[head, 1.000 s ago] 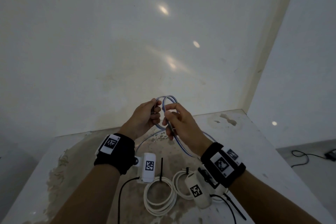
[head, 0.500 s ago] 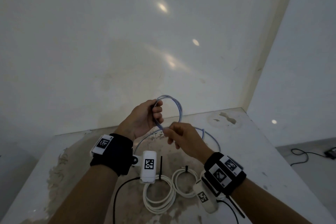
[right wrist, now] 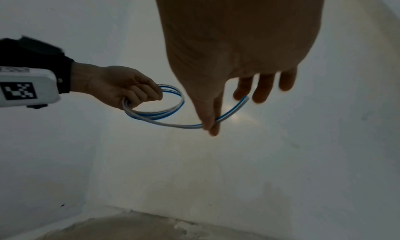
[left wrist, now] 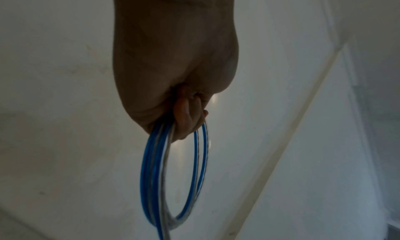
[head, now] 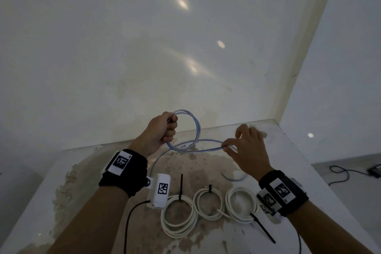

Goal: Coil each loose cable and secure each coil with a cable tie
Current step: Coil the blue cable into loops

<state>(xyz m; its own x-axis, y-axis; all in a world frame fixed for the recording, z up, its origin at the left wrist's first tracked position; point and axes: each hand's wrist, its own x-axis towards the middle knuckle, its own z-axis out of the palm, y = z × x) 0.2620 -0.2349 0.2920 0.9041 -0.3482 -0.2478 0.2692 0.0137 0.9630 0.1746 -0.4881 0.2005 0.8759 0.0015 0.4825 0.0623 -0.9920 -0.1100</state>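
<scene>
My left hand (head: 162, 130) grips a small coil of blue-and-white cable (head: 195, 128) above the table; the same coil (left wrist: 173, 183) hangs below the fist in the left wrist view. My right hand (head: 245, 146) pinches the cable's loose run between thumb and forefinger out to the right, other fingers spread. In the right wrist view the cable (right wrist: 179, 124) stretches from the left hand (right wrist: 123, 88) to the pinching fingertips (right wrist: 213, 127). The cable's tail (head: 235, 178) lies on the table. Three white coils (head: 178, 216) (head: 209, 202) (head: 241, 204) with black cable ties lie near me.
The stained white table (head: 61, 171) stands in a corner against white walls. A black tie (head: 262, 229) sticks out of the right coil toward the front edge. A black cord (head: 342, 173) lies on the floor to the right.
My right hand has slid right along the cable, away from the left hand, drawing out a length. The left hand keeps its grip on the coil.
</scene>
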